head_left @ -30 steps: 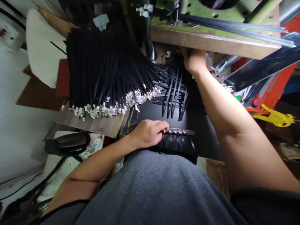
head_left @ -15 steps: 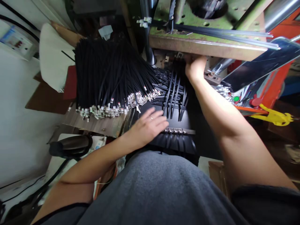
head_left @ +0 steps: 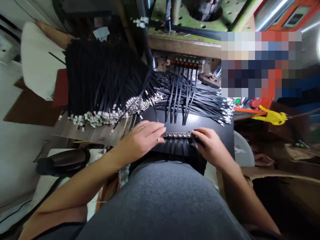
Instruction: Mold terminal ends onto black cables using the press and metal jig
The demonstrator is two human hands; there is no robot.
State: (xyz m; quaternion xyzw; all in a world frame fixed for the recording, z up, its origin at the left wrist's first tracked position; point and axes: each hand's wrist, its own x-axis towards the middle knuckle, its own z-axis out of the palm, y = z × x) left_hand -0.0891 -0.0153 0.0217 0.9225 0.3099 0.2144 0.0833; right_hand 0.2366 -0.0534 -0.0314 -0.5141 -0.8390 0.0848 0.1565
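Note:
Flat black cables hang toward me from a narrow metal bar (head_left: 178,135) with several small metal connectors along it. My left hand (head_left: 140,140) is closed at the bar's left end, fingers above and thumb below. At the right end, my right hand (head_left: 211,145) pinches the bar with its fingertips, beside a dangling cable. Beyond the bar, several flat black cables (head_left: 176,95) run from a second row of connectors (head_left: 186,62) under the press. They lie across a pile of similar cables (head_left: 207,106) with pale ends.
A thick heap of black cables (head_left: 100,76) with white connectors lies at the left. Above the far work area is the green press plate (head_left: 165,36). A green button (head_left: 237,101) and a yellow clamp-like tool (head_left: 272,116) are at the right. A blurred block covers the upper right.
My right hand has come out from under the press, back toward me, to the bar's right end. My left hand has closed at its left end. The connectors under the press are now visible.

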